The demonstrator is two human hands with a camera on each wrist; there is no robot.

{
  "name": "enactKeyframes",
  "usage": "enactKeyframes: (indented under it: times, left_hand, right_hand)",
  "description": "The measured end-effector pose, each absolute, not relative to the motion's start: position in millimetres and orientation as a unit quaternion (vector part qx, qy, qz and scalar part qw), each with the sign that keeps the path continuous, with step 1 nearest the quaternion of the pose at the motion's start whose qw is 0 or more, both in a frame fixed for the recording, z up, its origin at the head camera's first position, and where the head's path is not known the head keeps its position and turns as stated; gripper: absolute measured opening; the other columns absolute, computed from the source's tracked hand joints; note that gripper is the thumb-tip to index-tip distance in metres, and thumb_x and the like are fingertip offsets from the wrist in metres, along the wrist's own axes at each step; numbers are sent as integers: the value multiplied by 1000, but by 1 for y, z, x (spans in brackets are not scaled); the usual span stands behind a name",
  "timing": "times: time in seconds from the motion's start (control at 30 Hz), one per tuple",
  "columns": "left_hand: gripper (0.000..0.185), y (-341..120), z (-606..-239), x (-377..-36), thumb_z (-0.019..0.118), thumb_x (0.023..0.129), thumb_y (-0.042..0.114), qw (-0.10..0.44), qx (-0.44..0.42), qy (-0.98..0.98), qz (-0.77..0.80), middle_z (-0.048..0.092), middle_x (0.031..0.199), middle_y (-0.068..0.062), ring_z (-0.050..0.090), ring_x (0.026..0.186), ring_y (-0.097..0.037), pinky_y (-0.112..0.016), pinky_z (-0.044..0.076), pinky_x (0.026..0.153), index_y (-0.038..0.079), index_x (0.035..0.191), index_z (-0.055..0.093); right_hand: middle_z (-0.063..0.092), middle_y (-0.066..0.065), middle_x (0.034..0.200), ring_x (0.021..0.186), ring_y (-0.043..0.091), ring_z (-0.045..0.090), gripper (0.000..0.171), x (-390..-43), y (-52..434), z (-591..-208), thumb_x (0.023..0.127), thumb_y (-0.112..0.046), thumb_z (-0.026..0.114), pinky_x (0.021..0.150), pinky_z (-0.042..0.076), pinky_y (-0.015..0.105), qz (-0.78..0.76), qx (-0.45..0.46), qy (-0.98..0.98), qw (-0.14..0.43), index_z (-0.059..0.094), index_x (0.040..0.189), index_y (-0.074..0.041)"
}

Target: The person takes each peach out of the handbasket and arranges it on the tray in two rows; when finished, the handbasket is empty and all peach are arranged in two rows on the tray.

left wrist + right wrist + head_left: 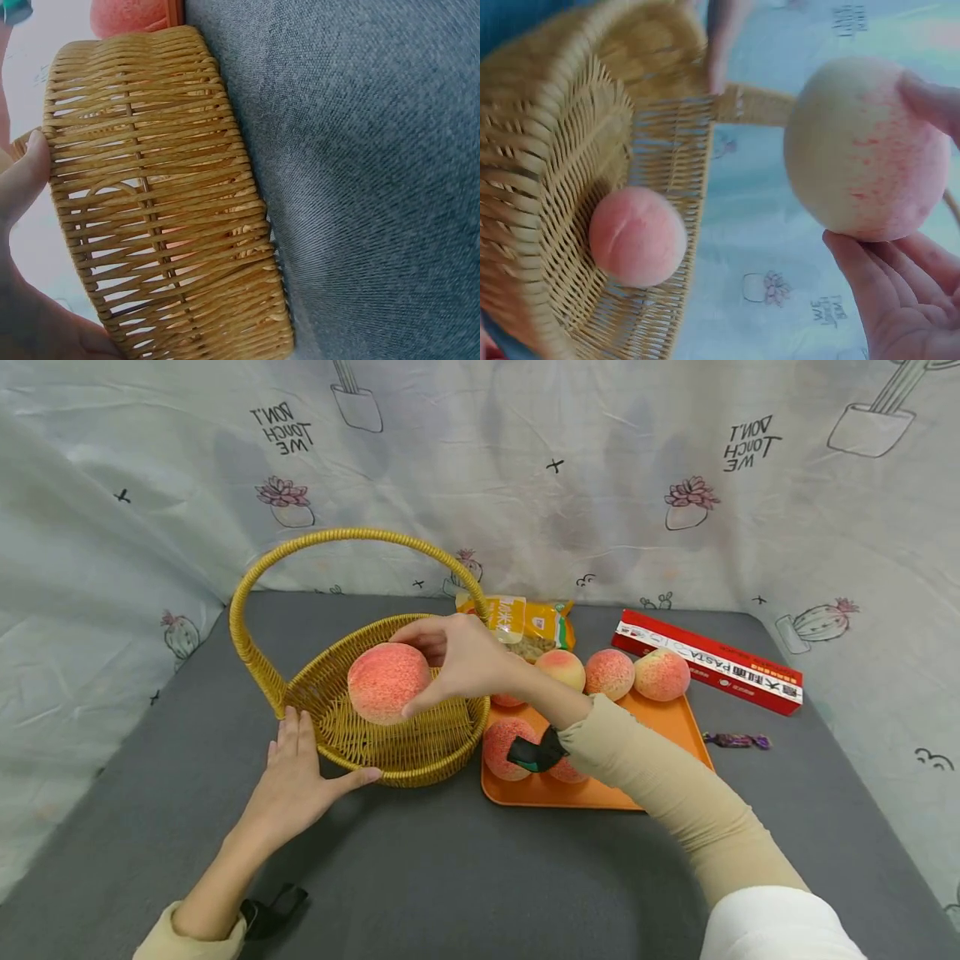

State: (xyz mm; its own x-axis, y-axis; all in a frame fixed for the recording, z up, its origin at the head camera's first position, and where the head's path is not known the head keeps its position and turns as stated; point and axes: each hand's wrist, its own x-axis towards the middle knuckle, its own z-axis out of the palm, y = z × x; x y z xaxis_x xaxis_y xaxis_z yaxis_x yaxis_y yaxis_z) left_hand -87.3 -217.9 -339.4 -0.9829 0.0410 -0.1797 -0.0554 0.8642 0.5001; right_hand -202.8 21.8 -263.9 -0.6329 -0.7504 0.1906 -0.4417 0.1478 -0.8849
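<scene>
Above the wicker basket point(442, 770), my right hand point(468, 656) grips a large pink peach point(388, 683) between thumb and fingers. The right wrist view shows this peach's pale side point(840, 150). Inside the basket lies another peach point(637, 236), which the held peach and hand hide in the head view. My left hand point(292, 785) rests at the basket's near left rim, its fingers straight by the foot of the tall handle point(360, 535) and its thumb spread along the front rim. The left wrist view has that thumb at the edge of the woven wall point(165, 187).
Right of the basket, an orange tray point(667, 731) holds several peaches point(609, 674), partly behind my right forearm. A yellow food bag point(532, 625) lies behind them. Further right are a red pasta box point(708, 662) and a purple wrapped candy point(738, 741). Printed curtain surrounds the grey table.
</scene>
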Motion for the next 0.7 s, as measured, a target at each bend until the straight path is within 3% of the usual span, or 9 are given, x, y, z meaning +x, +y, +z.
enactKeyframes:
  times: [0.1, 0.33, 0.5, 0.7]
  left_hand:
    - [129, -219, -340, -85, 64, 80, 68, 90, -5, 961, 262, -22, 152, -31, -14, 141, -49, -65, 3, 110, -15, 147, -10]
    - [128, -217, -339, -83, 63, 80, 69, 76, 2, 964, 257, -19, 153, -32, -10, 141, -50, -64, 5, 111, -15, 148, -7]
    - [128, -216, -340, -80, 62, 81, 69, 74, 4, 965, 251, -18, 153, -34, -9, 141, -51, -65, 6, 110, -16, 147, -5]
    - [128, -215, -341, -78, 63, 80, 69, 71, 1, 965, 251, -18, 152, -34, -9, 141, -52, -65, 5, 110, -16, 147, -5]
  right_hand:
    - [65, 18, 119, 105, 22, 66, 68, -190, 47, -264, 65, 3, 86, 89, 53, 33, -581, -367, 706, 172, 58, 127, 8]
    - [67, 11, 117, 105, 20, 66, 88, -169, 116, -266, 61, -22, 94, 88, 53, 39, -652, -309, 674, 157, 53, 129, 15]
    - [69, 1, 113, 104, 17, 67, 73, -157, 155, -271, 67, -4, 89, 86, 54, 35, -641, -286, 699, 135, 52, 127, 17]
    - [70, 5, 113, 102, 19, 68, 59, -145, 187, -281, 68, 12, 81, 84, 54, 34, -643, -283, 704, 108, 62, 123, 2]
